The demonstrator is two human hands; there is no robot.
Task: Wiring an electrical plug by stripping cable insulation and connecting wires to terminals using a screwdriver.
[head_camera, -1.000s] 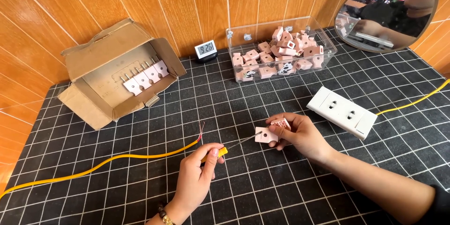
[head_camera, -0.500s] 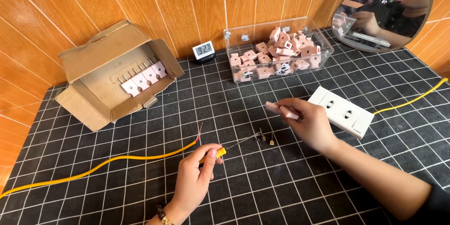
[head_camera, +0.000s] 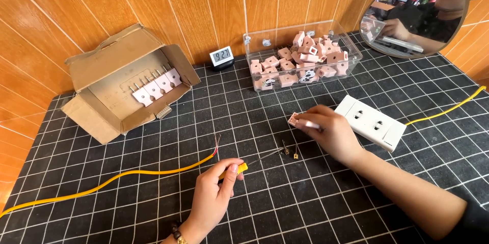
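My left hand (head_camera: pixel 216 193) grips a small yellow-handled screwdriver (head_camera: pixel 238 167) low on the black grid mat; its thin shaft points right toward two tiny metal parts (head_camera: pixel 290 151) lying on the mat. My right hand (head_camera: pixel 331 132) holds a pink plug piece (head_camera: pixel 295 119) just left of a white socket strip (head_camera: pixel 371 122). A yellow cable (head_camera: pixel 117 177) with bared red wire ends runs from the left edge to a spot just above my left hand.
A clear plastic bin (head_camera: pixel 257 45) full of pink plug pieces stands at the back. An open cardboard box (head_camera: pixel 102 81) with a row of pink plugs sits back left. A small digital clock (head_camera: pixel 222 56) and a round mirror (head_camera: pixel 417 10) stand against the wooden wall.
My right hand lifted the pink plug piece away from the screwdriver tip and carried it up and right, toward the socket strip. The small metal parts stayed on the mat. My left hand barely moved.
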